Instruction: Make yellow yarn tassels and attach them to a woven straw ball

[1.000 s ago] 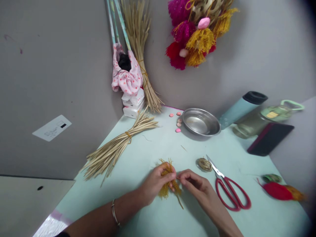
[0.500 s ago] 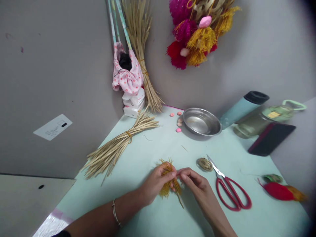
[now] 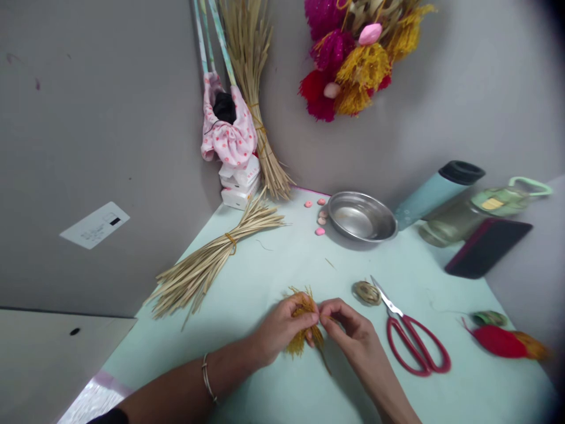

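Note:
My left hand (image 3: 286, 327) is closed round a golden-yellow yarn tassel (image 3: 296, 344), whose frayed ends stick out above and below the fingers. Fingertip to fingertip with it, my right hand (image 3: 346, 324) pinches what looks like a strand of the same yellow yarn, largely hidden by the fingers. One longer strand hangs down below the tassel. Red-handled scissors (image 3: 417, 344) lie to the right of my right hand, blades pointing away from me. By their tip sits a small coil of straw (image 3: 366, 292).
A tied straw bundle (image 3: 207, 259) lies at left. Pink beads (image 3: 320, 231) sit beside a steel bowl (image 3: 362, 217). Behind the phone (image 3: 488, 247) are bottles (image 3: 441, 191). A red-and-yellow tassel (image 3: 503, 341) lies at right; colourful tassels (image 3: 362, 68) hang on the wall.
My hands stay close together and shift only slightly. The right fingertips have moved nearer to the left thumb. The view has tilted a little.

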The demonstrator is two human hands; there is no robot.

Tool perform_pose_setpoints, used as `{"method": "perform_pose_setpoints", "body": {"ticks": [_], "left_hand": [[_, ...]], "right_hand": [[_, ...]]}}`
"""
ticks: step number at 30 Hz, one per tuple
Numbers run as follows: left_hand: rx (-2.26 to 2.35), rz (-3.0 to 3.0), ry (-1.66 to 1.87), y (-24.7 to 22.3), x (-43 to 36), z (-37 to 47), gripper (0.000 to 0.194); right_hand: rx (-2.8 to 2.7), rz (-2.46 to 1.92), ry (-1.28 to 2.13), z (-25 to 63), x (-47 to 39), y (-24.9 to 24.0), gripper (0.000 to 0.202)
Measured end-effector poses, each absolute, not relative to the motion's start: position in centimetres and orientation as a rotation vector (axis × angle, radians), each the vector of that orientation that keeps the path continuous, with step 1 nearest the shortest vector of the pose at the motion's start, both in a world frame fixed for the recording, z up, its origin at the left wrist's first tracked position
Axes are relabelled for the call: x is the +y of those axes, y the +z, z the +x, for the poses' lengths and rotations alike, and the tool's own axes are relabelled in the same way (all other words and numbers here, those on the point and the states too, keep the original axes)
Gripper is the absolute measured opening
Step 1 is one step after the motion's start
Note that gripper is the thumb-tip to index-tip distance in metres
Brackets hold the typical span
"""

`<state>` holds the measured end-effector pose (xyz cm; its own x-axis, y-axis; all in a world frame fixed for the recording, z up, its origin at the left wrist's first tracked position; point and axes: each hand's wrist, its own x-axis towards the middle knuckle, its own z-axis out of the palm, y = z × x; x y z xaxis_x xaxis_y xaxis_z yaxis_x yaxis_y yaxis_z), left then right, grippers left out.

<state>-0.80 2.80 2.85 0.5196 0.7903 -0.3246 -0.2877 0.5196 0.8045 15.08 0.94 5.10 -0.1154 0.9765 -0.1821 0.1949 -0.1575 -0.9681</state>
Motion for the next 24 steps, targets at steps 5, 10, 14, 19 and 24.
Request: {"method": "perform_pose_setpoints", "body": {"ticks": [5, 10, 14, 19, 24], "left_hand": [[0.796, 0.767, 0.724, 3.0, 2.8, -0.8, 0.028], [0.824, 0.715, 0.755, 2.8, 2.9, -0.8, 0.029], [0.826, 0.776, 0.742, 2.7, 2.7, -0.7, 0.029], [0.788, 0.803, 0.712, 2.5, 2.6, -0.7, 0.031], [0.798, 0.779, 0.744, 2.9, 2.8, -0.7, 0.031]], "right_hand": [[-1.412, -1.454, 1.259, 15.2, 0.8, 5.3, 0.016], [-1.332, -1.574, 1.165, 15.4, 0.9, 5.5, 0.027], [-1.391, -1.491, 1.301, 14.9, 0.9, 5.8, 0.035], [-1.406, -1.413, 1.505, 14.9, 1.0, 6.0, 0.039], [-1.3, -1.431, 1.517, 15.5, 1.2, 6.5, 0.033]]}}
